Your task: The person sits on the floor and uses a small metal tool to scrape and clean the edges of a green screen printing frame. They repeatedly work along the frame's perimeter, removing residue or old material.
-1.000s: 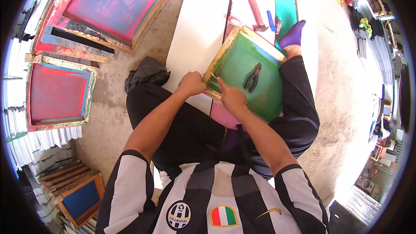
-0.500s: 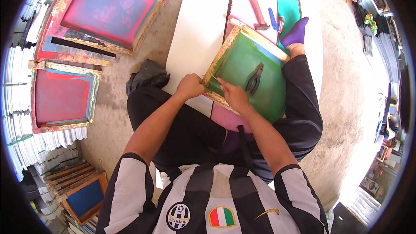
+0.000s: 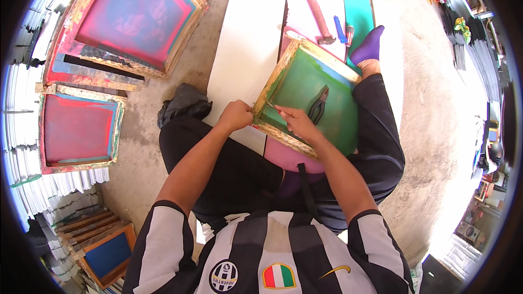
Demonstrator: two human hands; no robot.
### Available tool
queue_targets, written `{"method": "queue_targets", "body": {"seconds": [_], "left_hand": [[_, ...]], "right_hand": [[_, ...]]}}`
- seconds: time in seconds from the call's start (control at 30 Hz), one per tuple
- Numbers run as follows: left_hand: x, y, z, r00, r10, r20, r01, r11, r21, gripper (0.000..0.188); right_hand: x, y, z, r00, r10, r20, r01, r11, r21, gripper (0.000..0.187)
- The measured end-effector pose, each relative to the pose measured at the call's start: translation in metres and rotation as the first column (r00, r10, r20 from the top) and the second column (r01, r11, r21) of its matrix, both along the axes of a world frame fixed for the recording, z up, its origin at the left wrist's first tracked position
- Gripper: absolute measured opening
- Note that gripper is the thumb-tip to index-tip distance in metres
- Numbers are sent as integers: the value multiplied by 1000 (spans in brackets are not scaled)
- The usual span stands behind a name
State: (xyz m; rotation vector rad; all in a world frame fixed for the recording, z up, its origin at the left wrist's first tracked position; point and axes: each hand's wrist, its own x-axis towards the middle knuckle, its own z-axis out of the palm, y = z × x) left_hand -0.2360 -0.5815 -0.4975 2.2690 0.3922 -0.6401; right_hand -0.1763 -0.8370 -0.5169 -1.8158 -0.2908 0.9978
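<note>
A wooden screen-printing frame with green mesh (image 3: pixel 297 87) lies tilted over my lap and the board below. My left hand (image 3: pixel 236 115) is closed, its fingertips pressed on the frame's left side near the near-left corner. Just inside that corner, my right hand (image 3: pixel 298 122) is closed round a thin, short tool (image 3: pixel 272 106) whose tip points at the inner edge of the wood; most of it is hidden by the fingers. Black-handled pliers (image 3: pixel 319 104) rest on the green mesh, to the right of my right hand and apart from it.
Beyond the frame lie a hammer (image 3: pixel 319 17), a blue-handled tool (image 3: pixel 340 29) and a screwdriver (image 3: pixel 350 36) by a teal panel (image 3: pixel 358 11). My purple-socked foot (image 3: pixel 368 44) is beside them. Red-meshed frames (image 3: pixel 81 125) stand left, near a black bag (image 3: pixel 185 106).
The whole view has shifted slightly. Both hands stay at the frame's near-left corner, and the thin tool's tip has moved only a little along the wood.
</note>
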Motion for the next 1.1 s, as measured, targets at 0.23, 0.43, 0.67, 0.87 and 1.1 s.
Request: {"method": "queue_targets", "body": {"seconds": [0.23, 0.43, 0.67, 0.87, 1.1], "left_hand": [[-8, 1, -18, 996, 7, 90, -9, 1000, 24, 40], [-4, -4, -14, 996, 87, 31, -86, 996, -36, 33], [-3, -4, -11, 997, 78, 18, -77, 997, -31, 33], [-2, -5, -11, 1000, 29, 7, -29, 999, 24, 29], [1, -8, -11, 1000, 26, -3, -25, 996, 80, 26]], "right_hand": [[-16, 12, 34, 884, 235, 404, -60, 915, -399, 39], [-23, 21, 55, 857, 297, 420, -37, 851, -524, 36], [-26, 20, 48, 838, 285, 465, -19, 867, -498, 36], [-27, 29, 64, 852, 362, 377, -69, 793, -605, 39], [-36, 45, 57, 842, 424, 335, -91, 722, -685, 46]]}}
